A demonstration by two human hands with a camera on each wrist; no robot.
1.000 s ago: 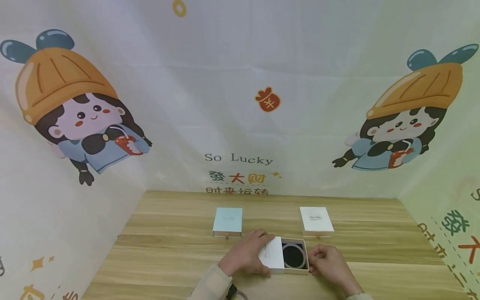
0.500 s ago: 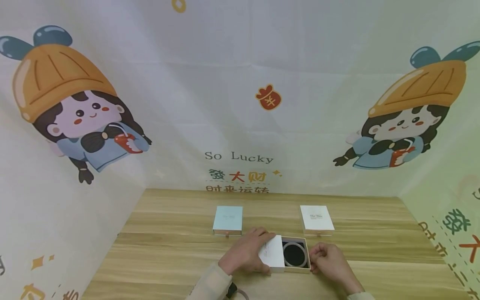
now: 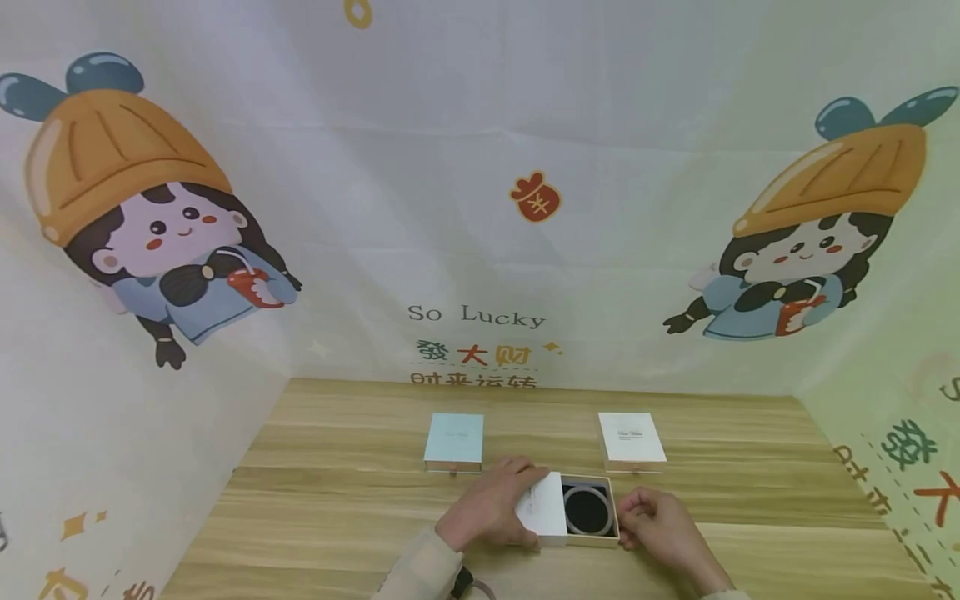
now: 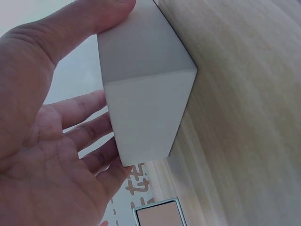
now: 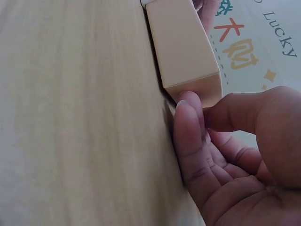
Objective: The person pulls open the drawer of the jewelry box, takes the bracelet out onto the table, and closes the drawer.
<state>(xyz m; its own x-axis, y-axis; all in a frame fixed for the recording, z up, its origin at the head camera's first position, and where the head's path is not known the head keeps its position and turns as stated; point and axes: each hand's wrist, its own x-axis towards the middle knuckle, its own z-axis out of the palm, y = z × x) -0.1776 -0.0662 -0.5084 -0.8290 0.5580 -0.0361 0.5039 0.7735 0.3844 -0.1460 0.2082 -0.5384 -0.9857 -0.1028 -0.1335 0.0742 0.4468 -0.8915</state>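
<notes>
A white jewelry box lies on the table with its drawer (image 3: 592,542) slid partly out to the right. Inside the drawer a greyish-pink bangle (image 3: 588,533) rings a black cushion (image 3: 587,508). My left hand (image 3: 491,504) grips the white sleeve (image 3: 546,510), its thumb on the near side and its fingers along the far side in the left wrist view. At the drawer's outer end, my right hand (image 3: 656,525) has thumb and curled fingers pinched together. In the right wrist view its fingertips (image 5: 186,113) sit right against the drawer front (image 5: 200,89); what they pinch is hidden.
Behind the left hand lies a closed light-blue box (image 3: 454,439), and a closed white box (image 3: 632,439) lies at the back right. Printed cloth (image 3: 480,250) rises along the back and sides of the wooden table (image 3: 315,500). A dark strap (image 3: 462,581) circles the left wrist.
</notes>
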